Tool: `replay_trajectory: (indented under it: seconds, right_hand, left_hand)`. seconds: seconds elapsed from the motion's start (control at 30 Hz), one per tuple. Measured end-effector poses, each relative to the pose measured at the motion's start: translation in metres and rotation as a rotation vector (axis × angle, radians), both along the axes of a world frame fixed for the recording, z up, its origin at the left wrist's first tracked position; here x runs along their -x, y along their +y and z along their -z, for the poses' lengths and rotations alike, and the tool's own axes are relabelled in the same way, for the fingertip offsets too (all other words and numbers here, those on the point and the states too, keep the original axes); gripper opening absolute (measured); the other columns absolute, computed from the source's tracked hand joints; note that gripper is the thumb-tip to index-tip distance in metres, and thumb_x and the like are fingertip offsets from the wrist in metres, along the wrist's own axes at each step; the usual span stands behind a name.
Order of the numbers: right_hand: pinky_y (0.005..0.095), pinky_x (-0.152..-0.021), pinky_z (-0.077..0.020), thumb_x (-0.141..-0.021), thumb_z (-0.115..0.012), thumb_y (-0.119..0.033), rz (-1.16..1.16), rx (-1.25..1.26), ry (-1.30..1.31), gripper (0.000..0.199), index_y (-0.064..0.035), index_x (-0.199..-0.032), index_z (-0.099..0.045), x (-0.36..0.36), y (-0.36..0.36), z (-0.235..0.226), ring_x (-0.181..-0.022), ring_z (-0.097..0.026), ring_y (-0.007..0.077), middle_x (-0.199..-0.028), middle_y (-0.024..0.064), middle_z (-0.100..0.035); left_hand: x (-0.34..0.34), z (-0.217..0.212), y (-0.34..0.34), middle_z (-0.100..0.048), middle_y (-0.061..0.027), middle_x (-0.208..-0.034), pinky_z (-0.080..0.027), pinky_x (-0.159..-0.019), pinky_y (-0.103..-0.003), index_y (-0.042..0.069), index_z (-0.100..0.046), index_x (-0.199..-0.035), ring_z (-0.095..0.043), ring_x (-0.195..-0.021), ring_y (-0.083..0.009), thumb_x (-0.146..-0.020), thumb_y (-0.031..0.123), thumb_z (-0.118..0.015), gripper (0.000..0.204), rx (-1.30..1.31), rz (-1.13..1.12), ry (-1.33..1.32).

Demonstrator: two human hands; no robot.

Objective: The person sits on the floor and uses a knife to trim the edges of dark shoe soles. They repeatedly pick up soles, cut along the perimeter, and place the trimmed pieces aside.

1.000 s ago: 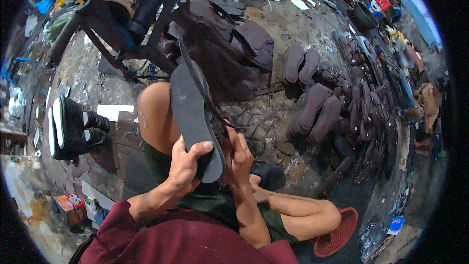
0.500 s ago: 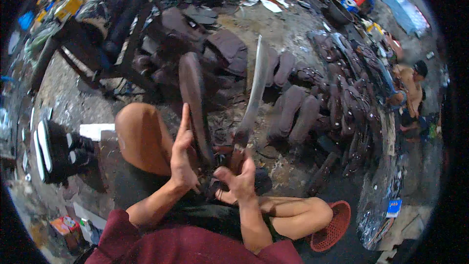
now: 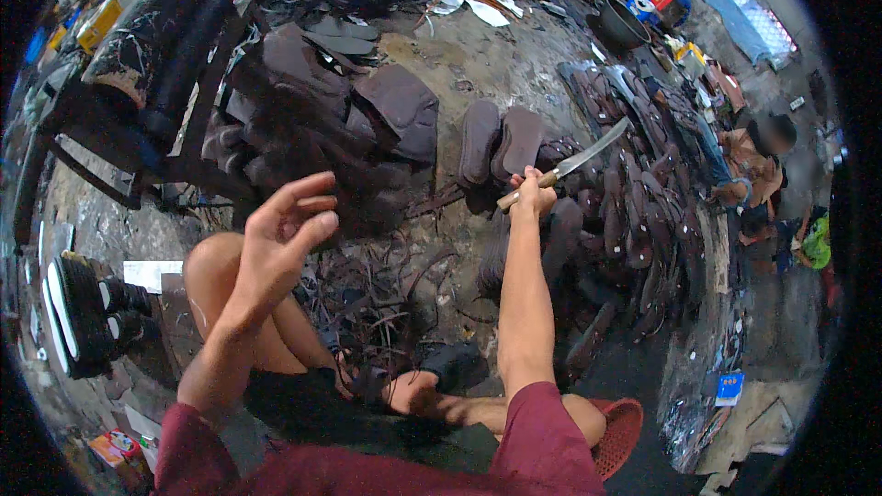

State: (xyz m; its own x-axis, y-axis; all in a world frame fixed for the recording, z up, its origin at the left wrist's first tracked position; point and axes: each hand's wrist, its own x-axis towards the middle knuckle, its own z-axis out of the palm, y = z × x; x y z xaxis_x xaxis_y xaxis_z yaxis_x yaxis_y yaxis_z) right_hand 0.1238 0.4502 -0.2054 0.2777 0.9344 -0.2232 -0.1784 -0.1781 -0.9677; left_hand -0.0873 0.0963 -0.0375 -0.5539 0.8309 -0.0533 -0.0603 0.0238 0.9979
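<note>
My right hand (image 3: 533,191) is stretched forward and grips the wooden handle of a long knife (image 3: 574,162), its curved blade pointing up and to the right over rows of dark sandal soles (image 3: 643,211). Raised above my bent left knee (image 3: 216,262), my left hand (image 3: 280,239) holds nothing, its fingers spread. Thin dark rubber straps (image 3: 386,285) lie scattered on the ground between my legs. Two brown soles (image 3: 501,140) lie side by side just beyond the knife hand.
A pile of brown cut pieces (image 3: 331,119) sits ahead to the left, beside a dark metal frame with a padded roll (image 3: 156,28). Black-and-white shoes (image 3: 78,312) stand at left. A red basket (image 3: 620,432) lies by my right leg. Another person (image 3: 758,165) sits at far right.
The dark sole I held upright with both hands is gone from my grip. My right hand has reached forward with the knife, and my left hand has lifted away, free.
</note>
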Motion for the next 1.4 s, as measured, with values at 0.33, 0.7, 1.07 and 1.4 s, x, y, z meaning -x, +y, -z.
replay_trajectory:
  seconds: [0.33, 0.7, 1.07, 1.4]
  right_hand:
    - [0.0398, -0.079, -0.0509, -0.064, -0.081, -0.012, -0.341, -0.196, -0.352, 0.034, -0.0010, -0.094, -0.067, 0.115, -0.055, 0.055, -0.085, -0.064, 0.0307, -0.090, 0.0149, -0.067]
    - [0.0478, -0.070, -0.0519, -0.079, -0.071, -0.025, -0.421, -0.595, -0.961, 0.029, 0.0006, -0.091, -0.068, 0.192, -0.040, -0.001, -0.078, -0.067, 0.0411, -0.081, 0.0223, -0.068]
    - [0.0298, -0.059, -0.0480, -0.082, -0.076, -0.021, -0.942, -0.465, -0.431, 0.022, -0.0026, -0.094, -0.071, 0.041, -0.116, -0.211, -0.058, -0.060, 0.0149, -0.066, 0.0012, -0.065]
    - [0.0238, -0.062, -0.0401, -0.102, -0.044, -0.017, -0.723, -0.440, -0.435, 0.038, -0.0009, -0.136, -0.043, -0.053, -0.319, -0.149, -0.066, -0.045, 0.0099, -0.084, 0.0035, -0.053]
  left_hand:
    - [-0.005, 0.032, 0.012, -0.061, -0.0108, -0.124, -0.050, -0.092, -0.032, 0.001, -0.059, -0.125, -0.063, -0.107, -0.0195, -0.087, 0.006, -0.067, 0.039, 0.092, -0.041, 0.087]
    - [0.009, 0.048, 0.011, -0.065, -0.0118, -0.114, -0.052, -0.088, -0.031, 0.002, -0.060, -0.124, -0.063, -0.104, -0.0177, -0.086, 0.009, -0.068, 0.039, 0.078, -0.128, 0.133]
    - [0.007, 0.045, 0.007, -0.054, -0.0161, -0.131, -0.046, -0.096, -0.035, -0.001, -0.043, -0.138, -0.055, -0.115, -0.0234, -0.074, 0.019, -0.083, 0.078, -0.004, -0.058, 0.331]
    - [-0.022, -0.008, -0.053, -0.059, -0.0136, -0.115, -0.053, -0.084, -0.030, -0.001, -0.038, -0.138, -0.061, -0.101, -0.0184, -0.082, 0.016, -0.076, 0.069, 0.045, -0.277, -0.297]
